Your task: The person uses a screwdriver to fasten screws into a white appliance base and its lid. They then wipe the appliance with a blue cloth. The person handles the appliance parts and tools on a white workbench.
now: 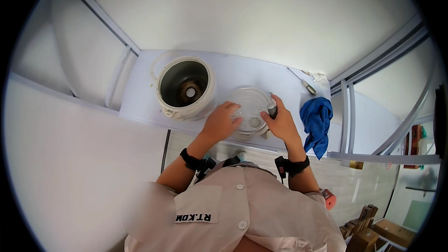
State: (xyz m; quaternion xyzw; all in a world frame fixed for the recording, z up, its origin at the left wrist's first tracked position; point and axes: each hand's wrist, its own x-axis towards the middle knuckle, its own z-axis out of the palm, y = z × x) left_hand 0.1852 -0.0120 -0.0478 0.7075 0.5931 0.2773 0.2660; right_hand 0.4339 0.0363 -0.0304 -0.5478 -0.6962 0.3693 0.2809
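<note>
A round, clear, shiny lid (247,98) lies flat on the white table, with a pale round piece (255,122) on its near part. My left hand (219,122) is at the lid's left edge, fingers and thumb apart and nothing visible in its grasp. At the lid's right edge, my right hand (283,122) has its thumb and fingers around a small grey cylindrical piece (272,109); whether it is attached to the lid I cannot tell. To the left stands a cream rice cooker body (211,86), open at the top, its dark inside showing a pale round center.
A crumpled blue cloth (317,119) hangs over the front edge of the white table (144,81) at right. Behind it lie a screwdriver (308,87) and some crumpled white material (320,79). Pale frame rails (349,116) border the right side. Cardboard boxes (394,233) sit on the floor.
</note>
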